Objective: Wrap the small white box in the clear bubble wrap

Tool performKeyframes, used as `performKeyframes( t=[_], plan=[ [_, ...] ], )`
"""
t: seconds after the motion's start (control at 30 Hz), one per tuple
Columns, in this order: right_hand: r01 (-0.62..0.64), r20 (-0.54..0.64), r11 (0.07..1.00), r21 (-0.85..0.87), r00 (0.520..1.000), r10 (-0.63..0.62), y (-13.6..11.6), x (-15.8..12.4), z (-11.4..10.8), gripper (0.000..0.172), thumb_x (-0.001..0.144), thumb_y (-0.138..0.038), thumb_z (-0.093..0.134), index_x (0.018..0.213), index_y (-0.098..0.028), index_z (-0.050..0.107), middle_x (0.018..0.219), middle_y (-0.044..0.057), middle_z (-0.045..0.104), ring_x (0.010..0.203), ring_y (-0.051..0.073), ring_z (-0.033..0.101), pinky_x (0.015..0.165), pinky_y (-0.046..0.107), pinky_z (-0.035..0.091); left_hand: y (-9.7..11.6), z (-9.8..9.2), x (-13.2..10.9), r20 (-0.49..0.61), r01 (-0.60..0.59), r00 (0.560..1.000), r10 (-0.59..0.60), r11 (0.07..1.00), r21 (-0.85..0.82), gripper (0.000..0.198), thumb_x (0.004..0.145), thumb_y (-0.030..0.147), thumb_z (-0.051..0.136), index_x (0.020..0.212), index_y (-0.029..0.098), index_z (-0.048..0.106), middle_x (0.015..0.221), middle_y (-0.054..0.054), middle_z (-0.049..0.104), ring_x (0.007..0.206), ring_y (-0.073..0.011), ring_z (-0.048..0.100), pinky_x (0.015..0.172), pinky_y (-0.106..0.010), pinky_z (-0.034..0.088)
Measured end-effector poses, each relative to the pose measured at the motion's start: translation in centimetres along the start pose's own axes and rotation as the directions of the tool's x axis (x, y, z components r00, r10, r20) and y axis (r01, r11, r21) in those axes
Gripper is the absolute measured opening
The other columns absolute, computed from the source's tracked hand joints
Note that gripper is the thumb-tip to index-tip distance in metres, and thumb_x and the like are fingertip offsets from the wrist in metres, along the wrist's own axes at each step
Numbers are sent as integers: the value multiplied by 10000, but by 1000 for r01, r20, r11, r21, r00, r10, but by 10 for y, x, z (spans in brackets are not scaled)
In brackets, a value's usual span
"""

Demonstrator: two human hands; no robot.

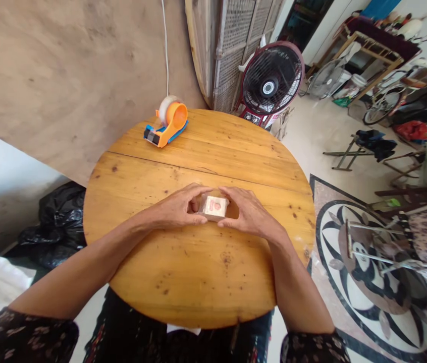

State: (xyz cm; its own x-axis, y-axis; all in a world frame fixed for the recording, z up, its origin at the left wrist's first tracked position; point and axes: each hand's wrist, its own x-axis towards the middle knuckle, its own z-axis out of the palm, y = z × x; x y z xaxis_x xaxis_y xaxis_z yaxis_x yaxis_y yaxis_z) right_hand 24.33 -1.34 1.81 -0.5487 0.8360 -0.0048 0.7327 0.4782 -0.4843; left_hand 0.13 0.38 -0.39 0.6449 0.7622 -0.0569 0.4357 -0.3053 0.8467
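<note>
Between my hands is a small cream-coloured box (215, 206) with red print on its top and what looks like clear wrapping around it. It is at the middle of the round wooden table. My left hand (181, 205) curves around its left end, thumb at the near side and fingers at the far side. At the right end my right hand (247, 210) takes hold in the same way, with a gap between palm and box. Both forearms come in from the near edge. The box's underside is hidden.
An orange and blue tape dispenser (168, 123) with a roll of tape stands at the back left of the wooden table (206, 282). Behind the table is a dark red fan (270, 80). Black plastic bags (58, 222) lie on the floor at left, a folding stool (357, 148) stands at right.
</note>
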Motion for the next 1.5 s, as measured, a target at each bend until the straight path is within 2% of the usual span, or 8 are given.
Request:
performKeyframes(
  t=[0.17,0.43,0.57,0.63,0.7,0.83,1.13,1.5],
  plan=[
    [-25,74,999,-20,997,27,5,-3,-5,875,714,-533,703,1440,-207,339,1384,149,495,1251,328,458,1019,488,322,4,-8,-4,70,63,996,-63,998,14,870,717,365,683,1461,207,260,995,-46,588,764,-155,564,689,-262,443],
    [-27,44,998,-54,999,29,2,0,2,783,751,-491,682,1412,-187,390,1294,155,573,1161,331,516,994,505,340,4,2,0,21,-22,1000,21,996,82,779,738,276,615,1449,232,300,996,-46,574,768,-158,546,679,-257,433],
    [-20,66,998,-53,998,23,5,-4,-6,770,740,-505,688,1390,-195,416,1321,136,556,1190,318,504,999,475,347,3,-4,-3,6,-13,1000,13,999,40,757,716,266,619,1417,225,335,1000,-47,577,749,-146,542,654,-246,428],
    [-40,64,998,-50,997,44,8,-7,-14,712,738,-494,692,1346,-202,462,1307,124,564,1185,305,512,993,457,356,1,-10,-5,-30,61,998,-61,998,-11,663,710,252,602,1342,195,407,889,-23,584,683,-132,530,609,-235,416],
    [-68,62,997,-47,996,71,9,-10,-20,554,752,-458,688,1228,-208,556,1198,100,627,1095,279,566,951,433,383,-3,-14,-7,-30,107,994,-109,993,-56,448,698,217,569,1142,177,528,776,2,572,622,-119,509,562,-221,394],
    [-50,147,999,-11,988,51,7,-8,-20,311,749,-388,698,988,-198,640,920,39,683,842,205,614,809,346,420,-8,-15,-6,121,117,987,-109,991,-63,192,697,208,564,888,188,577,700,18,572,593,-112,508,536,-205,379],
    [-80,109,994,77,991,72,0,4,-4,70,737,-218,653,794,-177,652,723,-12,646,636,110,544,602,222,343,-4,-9,-2,160,37,986,-49,996,76,152,800,255,483,761,166,601,685,26,576,627,-112,518,572,-203,335],
    [-64,124,994,94,991,52,10,10,7,55,707,-188,630,685,-159,672,591,-34,588,554,84,499,559,196,296,-2,-1,0,52,79,994,-92,976,201,151,777,280,542,762,172,646,647,34,603,602,-106,529,550,-204,290]
  ],
)
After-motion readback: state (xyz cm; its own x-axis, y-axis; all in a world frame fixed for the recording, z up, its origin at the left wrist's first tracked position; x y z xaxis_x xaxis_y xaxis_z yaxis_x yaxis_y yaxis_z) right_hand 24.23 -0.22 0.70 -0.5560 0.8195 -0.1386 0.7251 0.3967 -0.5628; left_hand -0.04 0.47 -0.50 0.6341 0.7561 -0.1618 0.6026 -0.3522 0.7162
